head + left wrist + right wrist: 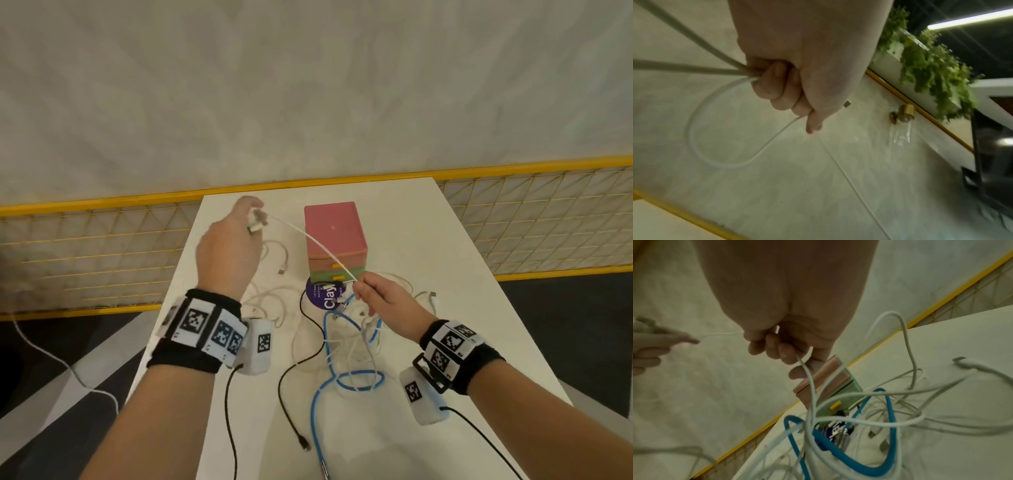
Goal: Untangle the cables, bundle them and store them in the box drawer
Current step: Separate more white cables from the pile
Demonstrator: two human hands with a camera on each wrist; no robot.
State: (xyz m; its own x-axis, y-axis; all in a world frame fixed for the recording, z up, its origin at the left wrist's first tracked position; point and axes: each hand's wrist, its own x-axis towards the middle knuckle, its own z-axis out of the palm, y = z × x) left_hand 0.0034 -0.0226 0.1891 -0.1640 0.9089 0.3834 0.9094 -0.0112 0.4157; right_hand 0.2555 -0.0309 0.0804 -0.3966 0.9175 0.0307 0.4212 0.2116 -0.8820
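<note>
The counter [428, 240] is plain white. The box drawer [334, 236] is pink on top with a green lowest tier and yellow handles. Cables are white [318, 240], blue [342, 380] and black [291, 370]. Black wristbands [202, 329] carry black-and-white square markers.

A purple round sticker [323, 295] lies on the white table [428, 246], before a yellow mesh fence [102, 246].

Your box drawer [335, 240] stands on the table [428, 246], toward its far edge. The cable tangle [346, 339] lies just before the box. Your left hand [227, 253] is left of the box, your right hand [383, 298] before it.
</note>
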